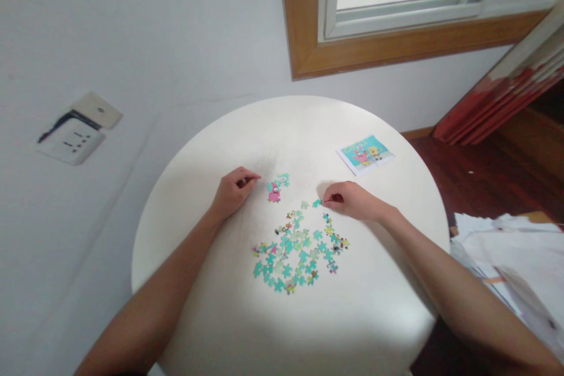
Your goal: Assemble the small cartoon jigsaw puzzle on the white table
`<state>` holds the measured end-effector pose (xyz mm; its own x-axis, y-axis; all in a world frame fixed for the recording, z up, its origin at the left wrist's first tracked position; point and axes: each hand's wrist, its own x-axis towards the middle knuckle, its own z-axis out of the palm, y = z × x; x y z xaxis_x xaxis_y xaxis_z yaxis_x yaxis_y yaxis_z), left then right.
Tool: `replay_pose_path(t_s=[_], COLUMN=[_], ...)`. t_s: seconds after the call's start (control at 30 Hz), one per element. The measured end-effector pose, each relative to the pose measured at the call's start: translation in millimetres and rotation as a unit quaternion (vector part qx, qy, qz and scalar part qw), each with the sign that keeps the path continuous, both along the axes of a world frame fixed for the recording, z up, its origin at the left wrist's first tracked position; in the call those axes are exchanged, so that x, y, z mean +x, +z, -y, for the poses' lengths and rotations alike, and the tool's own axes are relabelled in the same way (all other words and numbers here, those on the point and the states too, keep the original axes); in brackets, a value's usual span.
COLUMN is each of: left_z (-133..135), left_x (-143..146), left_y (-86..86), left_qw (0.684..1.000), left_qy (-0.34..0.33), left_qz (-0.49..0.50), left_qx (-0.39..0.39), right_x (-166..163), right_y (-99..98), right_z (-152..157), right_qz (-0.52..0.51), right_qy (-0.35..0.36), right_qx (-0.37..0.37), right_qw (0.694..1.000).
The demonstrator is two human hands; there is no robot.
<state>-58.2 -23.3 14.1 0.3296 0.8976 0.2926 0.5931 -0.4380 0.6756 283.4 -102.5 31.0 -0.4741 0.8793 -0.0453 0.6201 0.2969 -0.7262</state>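
Note:
My left hand (235,190) rests on the table left of a small joined cluster of puzzle pieces (274,192), pink and teal with a cartoon face. Its thumb and index finger are pinched together, and anything between them is too small to make out. At the top right of the loose pieces, my right hand (348,200) pinches the edge of a teal puzzle piece (316,203); its other fingers are curled. A pale green piece (305,205) lies just left of that one. Below spreads a pile of loose puzzle pieces (287,271), mostly teal and pale green, some multicoloured.
A picture card (365,154) with pink and yellow cartoon figures lies at the right back of the round white table (176,205). The wall with a socket (73,140) borders the table's left. Papers (515,264) are stacked at right, below a red curtain (497,103).

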Motion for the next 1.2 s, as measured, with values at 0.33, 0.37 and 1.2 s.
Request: replay_pose_path(t_s=[0.33,0.37,1.2], left_z=[1.5,1.5,2.0], left_x=[2.2,2.2,3.6], left_y=[0.3,-0.1,-1.0], left_qw=[1.0,1.0,1.0], left_qy=[0.006,0.006,0.01], left_qz=[0.01,0.01,0.004], left_qx=[0.0,0.001,0.004], right_x=[1.4,1.3,0.8], right_y=[-7.5,-7.6,-7.6], right_z=[-0.7,-0.6,4.9], right_qz=[-0.003,-0.003,-0.008], right_qy=[-0.002,-0.003,-0.018], right_qx=[0.008,0.008,0.011], right_qw=[1.0,1.0,1.0])
